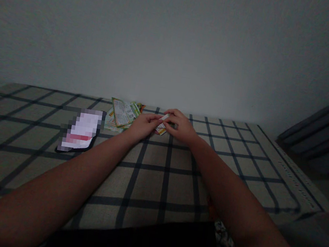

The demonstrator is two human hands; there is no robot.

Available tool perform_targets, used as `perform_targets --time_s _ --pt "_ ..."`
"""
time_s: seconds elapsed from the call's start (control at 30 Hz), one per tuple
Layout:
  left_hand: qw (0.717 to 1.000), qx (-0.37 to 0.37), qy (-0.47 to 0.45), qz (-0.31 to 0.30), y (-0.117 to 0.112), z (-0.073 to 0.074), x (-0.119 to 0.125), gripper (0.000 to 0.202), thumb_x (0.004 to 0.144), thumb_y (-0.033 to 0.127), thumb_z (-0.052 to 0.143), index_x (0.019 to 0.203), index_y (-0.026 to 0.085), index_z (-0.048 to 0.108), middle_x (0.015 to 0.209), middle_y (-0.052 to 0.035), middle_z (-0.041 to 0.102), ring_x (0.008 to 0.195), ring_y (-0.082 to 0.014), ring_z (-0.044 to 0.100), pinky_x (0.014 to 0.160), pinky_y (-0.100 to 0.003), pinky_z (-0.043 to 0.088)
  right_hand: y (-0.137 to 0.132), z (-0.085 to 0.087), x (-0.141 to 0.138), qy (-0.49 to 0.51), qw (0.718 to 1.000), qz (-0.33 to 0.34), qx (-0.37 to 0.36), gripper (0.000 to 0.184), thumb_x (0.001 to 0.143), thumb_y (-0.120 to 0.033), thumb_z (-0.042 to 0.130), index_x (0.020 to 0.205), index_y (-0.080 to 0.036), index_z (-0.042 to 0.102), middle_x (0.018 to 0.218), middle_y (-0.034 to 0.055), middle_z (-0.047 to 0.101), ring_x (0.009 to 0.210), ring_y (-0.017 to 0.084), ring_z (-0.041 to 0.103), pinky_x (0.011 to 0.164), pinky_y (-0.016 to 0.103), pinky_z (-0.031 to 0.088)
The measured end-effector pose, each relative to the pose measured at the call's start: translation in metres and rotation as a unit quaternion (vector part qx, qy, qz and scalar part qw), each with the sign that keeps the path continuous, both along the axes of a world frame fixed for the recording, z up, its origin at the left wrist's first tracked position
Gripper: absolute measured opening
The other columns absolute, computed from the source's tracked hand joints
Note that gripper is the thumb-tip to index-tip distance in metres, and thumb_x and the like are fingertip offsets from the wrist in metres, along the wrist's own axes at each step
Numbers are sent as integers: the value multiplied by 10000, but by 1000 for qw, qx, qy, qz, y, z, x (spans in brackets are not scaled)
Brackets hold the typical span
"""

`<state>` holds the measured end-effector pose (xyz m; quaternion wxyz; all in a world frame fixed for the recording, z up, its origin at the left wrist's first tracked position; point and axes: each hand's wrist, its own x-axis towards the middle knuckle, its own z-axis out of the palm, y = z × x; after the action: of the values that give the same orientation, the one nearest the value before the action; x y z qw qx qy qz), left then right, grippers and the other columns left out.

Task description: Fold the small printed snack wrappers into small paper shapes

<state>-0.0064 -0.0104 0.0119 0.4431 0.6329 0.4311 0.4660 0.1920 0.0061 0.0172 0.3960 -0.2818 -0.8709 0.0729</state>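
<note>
Plainly, the printed paper [160,130] slants toward the far right between the left hand [146,123], pinching it, and the half-curled right hand [180,126], whose hold is unclear.

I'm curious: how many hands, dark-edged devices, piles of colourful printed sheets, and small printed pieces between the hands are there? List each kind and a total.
Hands: 2 (left hand, right hand)
Dark-edged device: 1
Pile of printed sheets: 1 (overlapping, so sheets not counted)
Small printed piece: 1
Total: 5
</note>
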Motion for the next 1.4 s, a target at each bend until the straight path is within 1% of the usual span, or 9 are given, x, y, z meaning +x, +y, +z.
perform_targets --time_s 0.17,0.37,0.47,0.63,0.77,0.97,1.13,1.23,1.4 --pt "990 -43 -135 -18 2 0 3 339 721 465 807 872 162 823 905 -88 782 828 -228 692 634 -290 575 5 0 -2 21 1000 -5 4 157 962 -239 595 920 -196 739 1033 87 703 997 208 648 924 363 519" --pt "968 -101 -226 -31 0 4 8 241 705 238 817 926 142 819 1010 -103 787 803 -182 700 628 -265 603 8 -3 -2 57 997 -20 42 174 969 -245 582 907 -193 736 1042 96 700 998 211 649 920 370 525" --pt "959 -127 -249 -48 -2 9 7 257 745 196 785 997 152 815 1002 -94 793 794 -167 716 695 -282 627 9 -2 0 64 996 -34 59 183 973 -249 570 923 -190 736 1042 101 687 1017 219 639 924 377 524" --pt "967 -130 -215 -53 3 3 5 169 818 257 769 928 134 807 959 -112 798 782 -157 732 734 -262 622 7 2 3 45 996 -50 52 198 981 -261 553 932 -191 732 1052 109 673 1028 226 627 944 386 514" --pt "974 -122 -188 -24 8 -3 5 175 831 258 755 944 134 806 974 -115 802 780 -161 738 779 -290 629 5 2 2 24 998 -41 42 197 973 -257 556 961 -187 739 1082 115 673 1043 229 626 958 389 512" --pt "970 -127 -207 -24 2 5 5 182 791 197 735 937 119 811 913 -111 797 726 -156 725 743 -294 638 7 4 3 56 997 -47 39 181 957 -252 572 908 -191 735 1011 99 685 990 223 636 918 380 519" --pt "967 -104 -218 -76 -2 6 6 308 752 324 848 1011 161 818 1077 -116 794 876 -197 736 725 -304 644 8 4 5 105 991 -71 31 173 938 -257 588 869 -189 732 971 91 701 946 215 648 862 362 524" --pt "975 -84 -196 -62 1 1 7 414 707 410 913 1034 173 822 1137 -119 788 978 -218 733 767 -293 631 7 4 3 117 990 -79 17 155 926 -254 605 840 -195 719 938 79 717 918 210 655 857 362 525" --pt "979 -67 -192 -29 9 -6 6 464 666 491 931 983 165 837 1058 -115 809 954 -227 738 853 -332 608 4 4 -1 141 986 -88 -8 140 924 -274 628 841 -200 714 907 72 737 874 203 665 829 354 528"
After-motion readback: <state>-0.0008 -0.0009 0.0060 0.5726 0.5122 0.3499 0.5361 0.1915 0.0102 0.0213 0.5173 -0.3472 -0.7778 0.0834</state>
